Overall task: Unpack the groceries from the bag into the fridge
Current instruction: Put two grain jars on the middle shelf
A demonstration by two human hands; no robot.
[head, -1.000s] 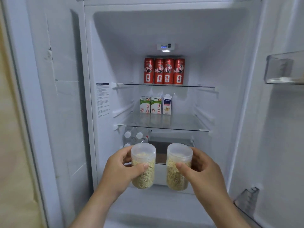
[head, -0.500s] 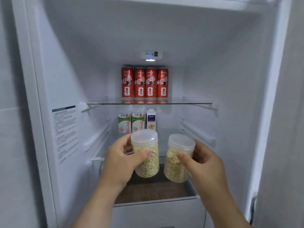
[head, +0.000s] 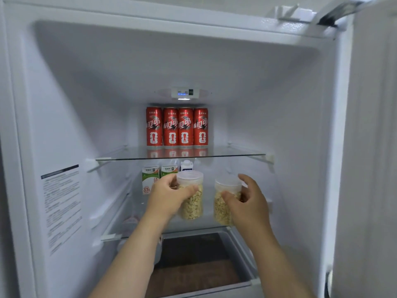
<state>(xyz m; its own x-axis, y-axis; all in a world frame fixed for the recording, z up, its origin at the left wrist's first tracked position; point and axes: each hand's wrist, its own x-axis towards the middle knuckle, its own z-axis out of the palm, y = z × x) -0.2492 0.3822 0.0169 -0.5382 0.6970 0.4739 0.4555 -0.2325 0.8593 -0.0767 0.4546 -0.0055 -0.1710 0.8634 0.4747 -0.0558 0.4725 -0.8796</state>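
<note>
Standing behind left jar (head: 191, 204): cartons (head: 150, 178); right jar (head: 223, 206) beside.

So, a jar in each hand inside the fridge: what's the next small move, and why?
Probably set both down on the middle shelf and let go. The left hand grips the left jar, the right hand grips the right jar, both upright, low over bare glass in front of the cartons. Whether they already touch it I cannot tell.
</note>
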